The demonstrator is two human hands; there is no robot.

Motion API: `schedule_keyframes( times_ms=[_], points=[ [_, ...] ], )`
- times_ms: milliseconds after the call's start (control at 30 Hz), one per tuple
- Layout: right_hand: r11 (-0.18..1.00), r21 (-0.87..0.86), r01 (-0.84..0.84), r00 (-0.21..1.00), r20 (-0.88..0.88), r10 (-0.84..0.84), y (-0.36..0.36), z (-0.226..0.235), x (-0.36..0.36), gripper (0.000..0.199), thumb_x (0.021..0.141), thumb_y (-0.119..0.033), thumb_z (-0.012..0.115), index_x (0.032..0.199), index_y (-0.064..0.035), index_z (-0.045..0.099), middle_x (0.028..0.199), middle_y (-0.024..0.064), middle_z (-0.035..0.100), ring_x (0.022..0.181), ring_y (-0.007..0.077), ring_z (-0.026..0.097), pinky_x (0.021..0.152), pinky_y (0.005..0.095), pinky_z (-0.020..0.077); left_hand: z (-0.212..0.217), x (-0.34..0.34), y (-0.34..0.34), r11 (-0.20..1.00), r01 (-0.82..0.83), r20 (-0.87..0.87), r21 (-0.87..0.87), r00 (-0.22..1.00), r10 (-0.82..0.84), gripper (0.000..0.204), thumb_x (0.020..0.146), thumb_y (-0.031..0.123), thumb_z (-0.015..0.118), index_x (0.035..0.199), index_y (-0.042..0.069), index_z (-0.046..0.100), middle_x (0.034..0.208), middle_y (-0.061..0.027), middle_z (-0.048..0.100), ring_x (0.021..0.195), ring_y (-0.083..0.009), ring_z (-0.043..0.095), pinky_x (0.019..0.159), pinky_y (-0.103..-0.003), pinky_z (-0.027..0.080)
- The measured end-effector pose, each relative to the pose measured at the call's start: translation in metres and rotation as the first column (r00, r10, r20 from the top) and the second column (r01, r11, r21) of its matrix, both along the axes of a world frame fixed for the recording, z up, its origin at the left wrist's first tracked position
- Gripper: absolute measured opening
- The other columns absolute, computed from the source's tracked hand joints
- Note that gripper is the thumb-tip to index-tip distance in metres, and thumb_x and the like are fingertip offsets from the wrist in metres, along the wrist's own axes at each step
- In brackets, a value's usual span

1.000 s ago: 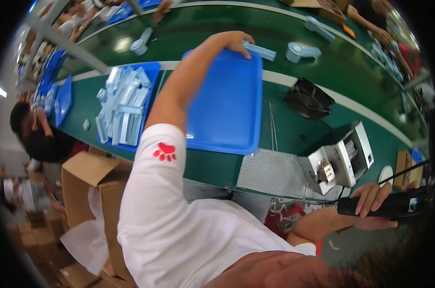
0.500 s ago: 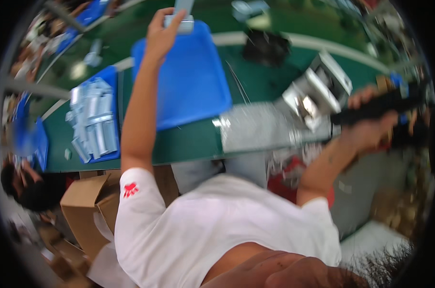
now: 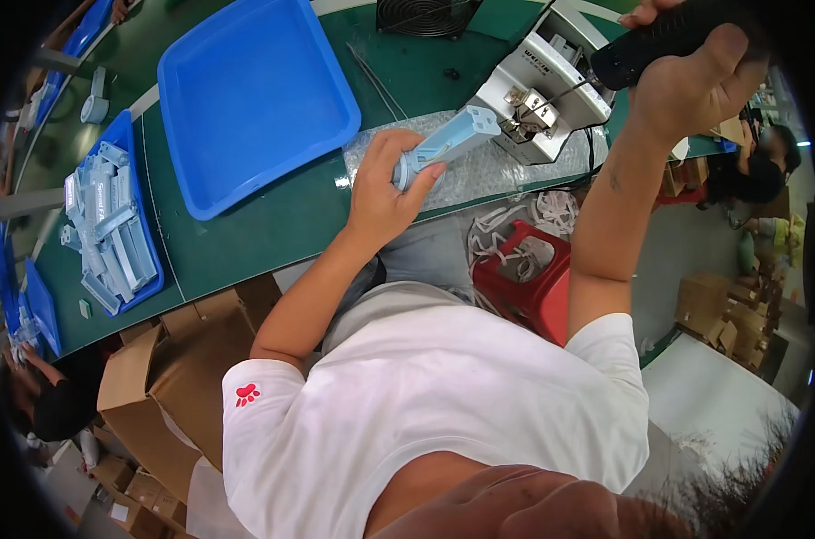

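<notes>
Partly curled left fingers, gripping pale-blue part

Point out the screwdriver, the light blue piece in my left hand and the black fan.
Screwdriver (image 3: 656,45): head view, black body.
Light blue piece (image 3: 454,138): head view, long arm.
Black fan (image 3: 427,14): head view, grille.

Bright, fairly even indoor light shows the left hand and pale blue part clearly, with glints on the plastic wrap, while the table curves and far boxes soften toward the blackened corners
</notes>
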State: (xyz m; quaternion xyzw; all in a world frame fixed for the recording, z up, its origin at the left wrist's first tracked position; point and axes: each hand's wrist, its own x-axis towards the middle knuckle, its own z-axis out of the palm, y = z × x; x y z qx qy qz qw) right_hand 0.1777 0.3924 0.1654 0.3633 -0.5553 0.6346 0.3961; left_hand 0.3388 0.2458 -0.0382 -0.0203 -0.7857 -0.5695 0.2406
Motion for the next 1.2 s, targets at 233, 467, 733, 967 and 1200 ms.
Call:
schedule_keyframes(
  times_ms=[233,467,733,967,1200],
  points=[
    [0.993,-0.044,-0.113,0.906,0.406,0.121,0.039,-0.016,0.002,0.074,0.083,-0.070,0.064,0.121,-0.0095,0.047,0.089,0.0172,0.059,0.068,0.0255,0.056,0.061,0.0372,0.0490,-0.003,0.000,0.002,1.000,0.021,-0.069,0.006,0.997,-0.021,0.035,0.079,0.006,0.080,0.110,0.002,0.063,0.111,-0.0139,0.064,0.101,-0.0284,0.063,0.089,-0.036,0.049],
    [0.548,-0.399,-0.735,0.462,0.297,0.836,0.055,-0.016,0.034,0.084,0.078,-0.084,0.055,0.126,-0.0144,0.054,0.099,0.0168,0.058,0.071,0.0240,0.056,0.059,0.0353,0.0466,-0.009,0.002,0.005,1.000,0.001,-0.106,0.009,0.994,0.000,0.039,0.077,0.008,0.084,0.109,0.004,0.063,0.110,-0.0142,0.065,0.100,-0.0300,0.064,0.085,-0.037,0.051],
    [0.972,-0.130,-0.194,0.887,0.401,0.230,-0.004,-0.030,0.019,0.101,0.073,-0.095,0.042,0.122,-0.0068,0.048,0.089,0.0159,0.061,0.065,0.0235,0.056,0.059,0.0370,0.0476,-0.005,0.003,0.001,1.000,-0.011,-0.123,-0.014,0.992,0.009,0.040,0.077,0.010,0.084,0.109,0.004,0.063,0.110,-0.0147,0.064,0.097,-0.0303,0.065,0.082,-0.037,0.052],
    [0.999,0.033,-0.038,0.929,0.370,0.023,-0.014,-0.029,0.024,0.099,0.078,-0.092,0.042,0.123,-0.0038,0.044,0.091,0.0183,0.054,0.067,0.0234,0.050,0.060,0.0350,0.0453,-0.008,0.002,0.002,1.000,-0.014,-0.122,-0.013,0.993,0.012,0.039,0.076,0.011,0.085,0.108,0.004,0.063,0.109,-0.0144,0.063,0.094,-0.0301,0.065,0.079,-0.037,0.054],
    [0.999,0.018,-0.037,0.922,0.386,0.027,-0.016,-0.034,0.025,0.101,0.074,-0.092,0.047,0.121,-0.0033,0.044,0.091,0.0184,0.054,0.068,0.0228,0.050,0.060,0.0343,0.0448,-0.007,0.003,0.000,1.000,-0.014,-0.115,-0.020,0.993,0.012,0.039,0.076,0.011,0.085,0.108,0.004,0.064,0.109,-0.0142,0.063,0.093,-0.0299,0.065,0.078,-0.036,0.054]
  ],
)
